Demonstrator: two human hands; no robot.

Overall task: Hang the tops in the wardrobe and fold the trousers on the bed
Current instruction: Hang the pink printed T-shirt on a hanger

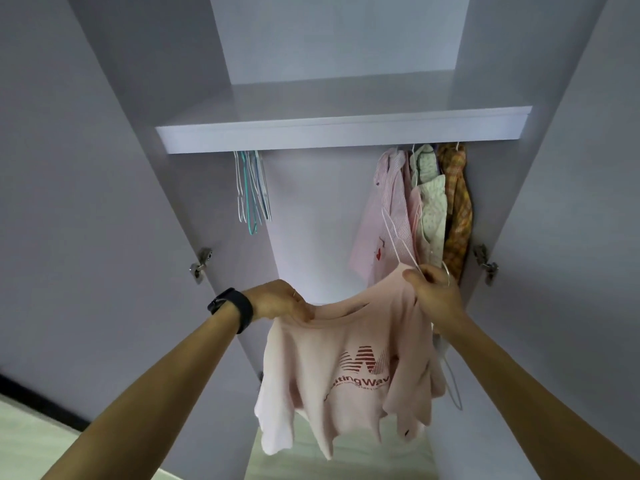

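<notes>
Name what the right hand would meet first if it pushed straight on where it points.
Probably the hanging pink striped shirt; the right hand points up-left toward it, though depth is unclear.

Dim, flat, cool light; lavender-grey cast over the whole wardrobe. Brightest spots are the shelf front edge and the pale floor at lower left. Light possibly comes from behind the camera, hard to tell. Soft shadow under the shelf, darkest behind the hanging tops. No glare. Heavy wide-angle stretch: wardrobe sides splay, left forearm and right forearm look elongated. Overall soft; print on the pink top is smeared, and the hanger wire barely resolves.
</notes>
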